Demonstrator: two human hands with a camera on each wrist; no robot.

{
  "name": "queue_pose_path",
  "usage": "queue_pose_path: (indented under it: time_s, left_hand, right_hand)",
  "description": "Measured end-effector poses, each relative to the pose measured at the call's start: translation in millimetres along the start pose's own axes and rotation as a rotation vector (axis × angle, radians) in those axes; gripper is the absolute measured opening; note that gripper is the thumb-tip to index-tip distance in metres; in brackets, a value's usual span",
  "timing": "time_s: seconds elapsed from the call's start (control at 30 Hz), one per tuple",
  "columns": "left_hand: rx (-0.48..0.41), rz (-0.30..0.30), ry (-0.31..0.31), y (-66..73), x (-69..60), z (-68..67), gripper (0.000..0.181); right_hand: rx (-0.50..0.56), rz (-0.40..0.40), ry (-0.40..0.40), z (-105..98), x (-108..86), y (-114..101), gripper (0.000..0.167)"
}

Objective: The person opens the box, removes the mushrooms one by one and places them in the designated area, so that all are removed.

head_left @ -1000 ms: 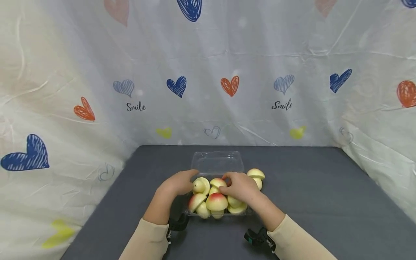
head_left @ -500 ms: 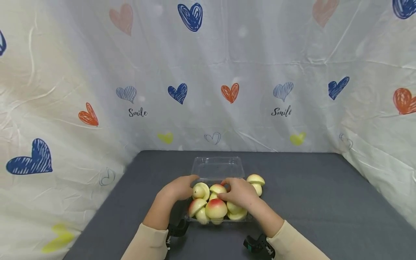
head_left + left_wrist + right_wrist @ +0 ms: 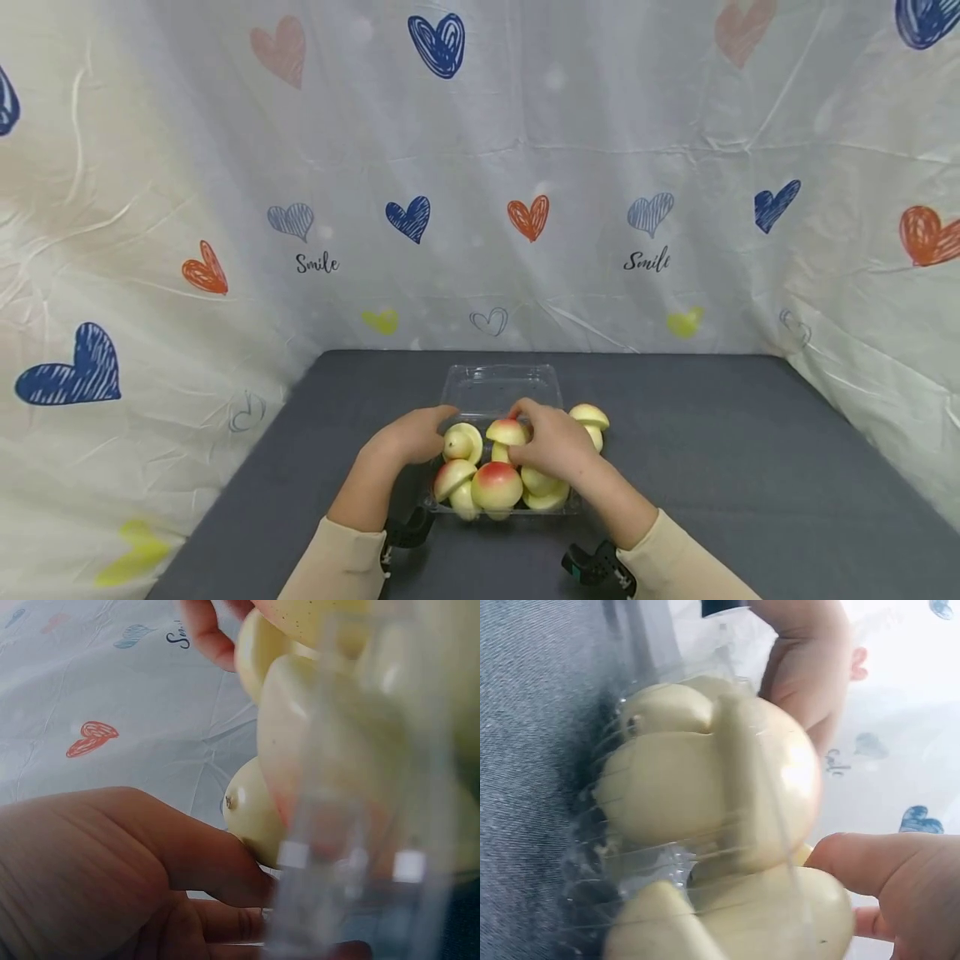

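The right hand (image 3: pixel 558 442) pinched a red-capped mushroom (image 3: pixel 507 431) inside the clear box (image 3: pixel 553 512), towards twelve o'clock; whether the left hand (image 3: pixel 409 436), at ten, gripped anything, I couldn't tell. Crowding neighbouring mushrooms (image 3: pixel 497 486) might have tipped it.

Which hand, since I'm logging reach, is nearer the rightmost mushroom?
Right. The right hand is just left of the rightmost mushroom; the left hand is farther, at the clear container's left side.

Both hands (image 3: pixel 411 437) (image 3: pixel 557 442) reach forward, apart and curved.
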State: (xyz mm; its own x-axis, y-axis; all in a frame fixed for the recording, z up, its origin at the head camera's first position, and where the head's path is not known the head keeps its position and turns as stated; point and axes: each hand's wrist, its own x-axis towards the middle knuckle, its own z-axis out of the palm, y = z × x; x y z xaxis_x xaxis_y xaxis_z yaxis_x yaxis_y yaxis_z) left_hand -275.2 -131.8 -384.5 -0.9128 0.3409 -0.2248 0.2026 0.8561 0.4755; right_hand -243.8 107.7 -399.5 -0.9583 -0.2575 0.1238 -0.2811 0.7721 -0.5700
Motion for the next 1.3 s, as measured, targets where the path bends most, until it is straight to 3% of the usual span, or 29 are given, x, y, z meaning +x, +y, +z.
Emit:
queue_pose_path:
  time_s: [0.4, 0.6, 0.83, 0.97, 1.17, 1.3]
  left_hand:
    - [-0.056, -0.007, 0.002, -1.1, -0.4, 0.0, 0.071]
    - [-0.073, -0.017, 0.000, 0.4, -1.1, 1.2, 0.069]
    - [-0.082, 0.009, 0.006, -0.2, -2.4, 0.9, 0.068]
    - [-0.094, 0.017, -0.011, -0.5, -2.7, 0.1, 0.068]
    - [-0.084, 0.019, 0.014, 0.9, -1.4, -4.1, 0.065]
    - [-0.108, 0.016, -0.006, -2.3, -2.8, -1.5, 0.066]
  right_hand:
    - [0.113, 0.029, 0.018, -18, 2.2, 2, 0.039]
    - [0.174, 0.016, -0.013, -25, 2.8, 6, 0.039]
    - [0.299, -0.059, -0.047, -29, 1.5, 12, 0.041]
    - [0.369, -0.064, -0.070, -30, -0.4, 14, 0.040]
    - [0.402, -0.075, -0.088, -40, 3.3, 15, 0.040]
    - [0.433, -0.067, -0.133, -45, 3.0, 16, 0.041]
